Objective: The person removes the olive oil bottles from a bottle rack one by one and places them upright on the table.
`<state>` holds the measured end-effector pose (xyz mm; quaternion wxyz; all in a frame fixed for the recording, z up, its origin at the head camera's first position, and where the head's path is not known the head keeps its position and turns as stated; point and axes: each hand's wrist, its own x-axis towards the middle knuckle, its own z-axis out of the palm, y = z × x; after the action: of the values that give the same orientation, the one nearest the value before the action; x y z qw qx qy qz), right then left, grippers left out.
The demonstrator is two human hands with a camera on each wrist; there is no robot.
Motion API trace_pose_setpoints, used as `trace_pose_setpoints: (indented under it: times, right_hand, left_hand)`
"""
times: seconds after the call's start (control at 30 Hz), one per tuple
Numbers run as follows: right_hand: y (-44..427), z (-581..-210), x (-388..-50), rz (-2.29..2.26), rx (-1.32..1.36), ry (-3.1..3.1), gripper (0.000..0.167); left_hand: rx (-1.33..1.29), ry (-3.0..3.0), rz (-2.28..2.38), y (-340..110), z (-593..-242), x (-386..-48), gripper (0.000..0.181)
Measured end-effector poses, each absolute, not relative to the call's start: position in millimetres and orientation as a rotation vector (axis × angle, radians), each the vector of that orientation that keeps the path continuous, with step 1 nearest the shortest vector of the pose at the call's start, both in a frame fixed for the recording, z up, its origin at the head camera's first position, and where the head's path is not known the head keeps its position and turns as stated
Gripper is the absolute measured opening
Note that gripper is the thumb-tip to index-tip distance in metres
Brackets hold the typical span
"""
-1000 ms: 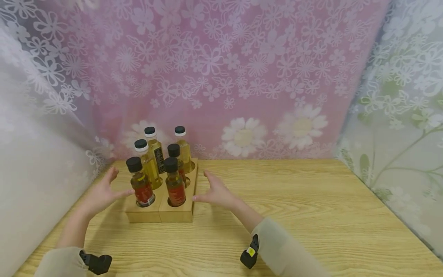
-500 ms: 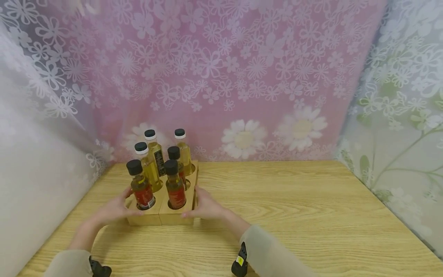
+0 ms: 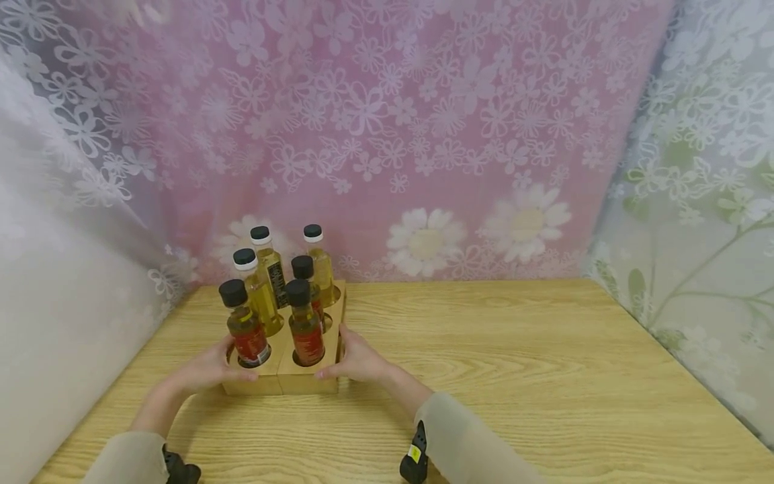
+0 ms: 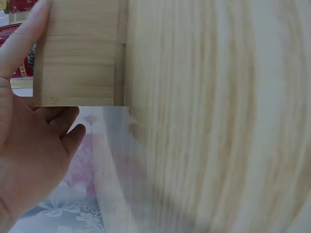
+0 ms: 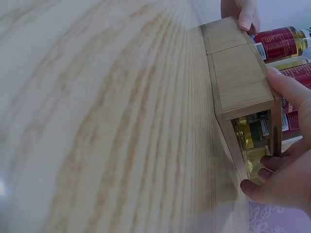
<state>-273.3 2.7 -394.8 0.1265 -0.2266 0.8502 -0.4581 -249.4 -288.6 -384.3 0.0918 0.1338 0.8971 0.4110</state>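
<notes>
A light wooden bottle rack, made of two blocks side by side, stands on the table's left half. Both hands grip its front corners. My left hand holds the left corner, thumb over the front and fingers along the side. At the right corner, my right hand does likewise; the right wrist view shows its fingers by the rack's open side. Red-labelled bottles with black caps, such as the front-left bottle and front-right bottle, sit in round holes. Taller bottles of yellow oil stand behind.
The wood-grain table extends to the right and towards the front. A pink flowered curtain hangs behind the rack. Pale curtains close off the left side and the right side.
Both hands have come inward from either side of the rack, thumbs now on its front corners. The left thumb has slid slightly right in the last half second. The rack has not visibly moved.
</notes>
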Motion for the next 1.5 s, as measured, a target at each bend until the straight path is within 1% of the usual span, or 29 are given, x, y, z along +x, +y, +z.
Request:
trace_pose_setpoints:
  times: [0.23, 0.57, 0.87, 1.5]
  right_hand:
    - [5, -395, -272, -1.348, -0.656, 2.476, 0.104]
    - [8, -396, -269, -1.377, -0.646, 2.471, 0.104]
    - [16, -397, -270, -1.381, -0.645, 2.486, 0.105]
    - [47, -396, -269, -1.424, -0.704, 2.452, 0.104]
  left_hand:
    - [0.439, 2.675, 1.256, -289, -383, -249, 0.098]
    - [0.425, 2.708, 1.252, -286, -385, -246, 0.096]
    - [0.448, 2.719, 1.213, -281, -382, -247, 0.102]
    - [0.485, 2.776, 1.123, -251, -378, -247, 0.1]
